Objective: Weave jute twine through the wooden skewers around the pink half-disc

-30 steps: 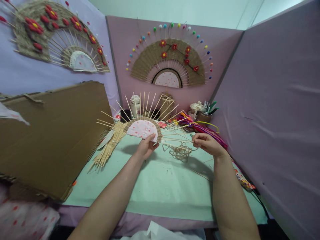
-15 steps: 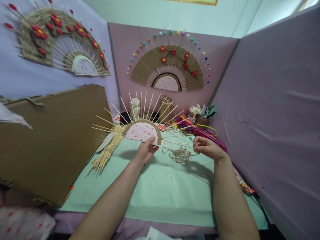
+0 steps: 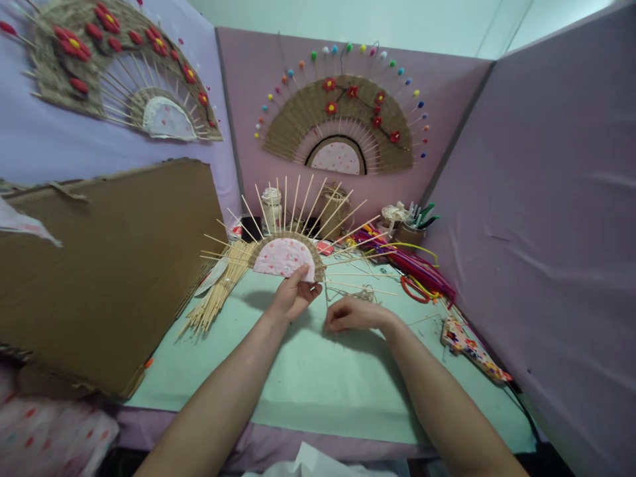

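Observation:
My left hand (image 3: 297, 295) grips the lower right corner of a half-round fan frame (image 3: 283, 257), thumb on its pink dotted centre. Thin wooden sticks radiate from the centre, with a band of brown twine woven around its curved edge. My right hand (image 3: 354, 314) is closed below the fan's right end, fingers pinched together. A strand of twine (image 3: 326, 295) runs down from the fan's corner into those fingers. Behind the right hand lies a loose tangle of the same twine (image 3: 366, 293), partly hidden by it.
Bundled sticks (image 3: 218, 295) lie at left beside a cardboard sheet (image 3: 114, 278). On the right are red-handled scissors (image 3: 415, 290), colourful pipe cleaners (image 3: 417, 265) and a patterned glue gun (image 3: 472, 348). Jars (image 3: 272, 209) stand behind. Finished fans (image 3: 278, 136) hang on the walls.
My right hand has moved left and down, from beyond the stick tips to below the fan's corner, drawing the twine downward. The left hand still holds the fan. The view has shifted slightly.

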Motion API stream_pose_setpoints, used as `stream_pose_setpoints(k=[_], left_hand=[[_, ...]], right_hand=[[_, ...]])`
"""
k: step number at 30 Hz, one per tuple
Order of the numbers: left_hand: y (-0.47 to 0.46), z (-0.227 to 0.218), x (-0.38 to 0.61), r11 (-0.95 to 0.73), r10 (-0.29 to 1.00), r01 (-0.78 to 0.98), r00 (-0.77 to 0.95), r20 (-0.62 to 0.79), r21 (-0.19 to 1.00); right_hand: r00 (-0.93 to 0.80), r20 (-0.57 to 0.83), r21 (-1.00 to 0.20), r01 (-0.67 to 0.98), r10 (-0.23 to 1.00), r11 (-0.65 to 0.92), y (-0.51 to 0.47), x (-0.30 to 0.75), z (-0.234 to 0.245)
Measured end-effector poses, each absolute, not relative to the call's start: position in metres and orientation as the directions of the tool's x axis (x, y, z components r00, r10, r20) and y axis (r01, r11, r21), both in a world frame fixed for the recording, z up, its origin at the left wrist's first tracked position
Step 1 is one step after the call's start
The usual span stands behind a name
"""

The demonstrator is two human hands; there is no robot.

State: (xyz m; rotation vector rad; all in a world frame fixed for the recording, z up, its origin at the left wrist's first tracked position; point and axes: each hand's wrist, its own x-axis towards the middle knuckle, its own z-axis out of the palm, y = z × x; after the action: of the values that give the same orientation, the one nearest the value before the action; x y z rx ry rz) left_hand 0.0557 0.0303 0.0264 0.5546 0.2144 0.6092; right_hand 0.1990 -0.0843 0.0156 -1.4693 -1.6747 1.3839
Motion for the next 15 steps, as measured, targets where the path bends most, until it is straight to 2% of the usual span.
stream_pose_setpoints(k=[4, 9, 15], left_hand=[[0.025, 0.025, 0.056, 0.677, 0.581, -0.451, 0.813, -0.046, 0.582], [0.022, 0.023, 0.055, 0.687, 0.511, -0.382, 0.858, -0.038, 0.619], [0.023, 0.022, 0.056, 0.648, 0.55, -0.4, 0.834, -0.034, 0.648]], right_hand=[[-0.389, -0.153, -0.94, 0.341, 0.908, -0.012, -0.075, 0.157, 0.001], [-0.415, -0.153, -0.966, 0.253, 0.897, -0.047, -0.076, 0.151, -0.005], [-0.435, -0.168, -0.975, 0.208, 0.885, -0.083, -0.078, 0.155, 0.002]])
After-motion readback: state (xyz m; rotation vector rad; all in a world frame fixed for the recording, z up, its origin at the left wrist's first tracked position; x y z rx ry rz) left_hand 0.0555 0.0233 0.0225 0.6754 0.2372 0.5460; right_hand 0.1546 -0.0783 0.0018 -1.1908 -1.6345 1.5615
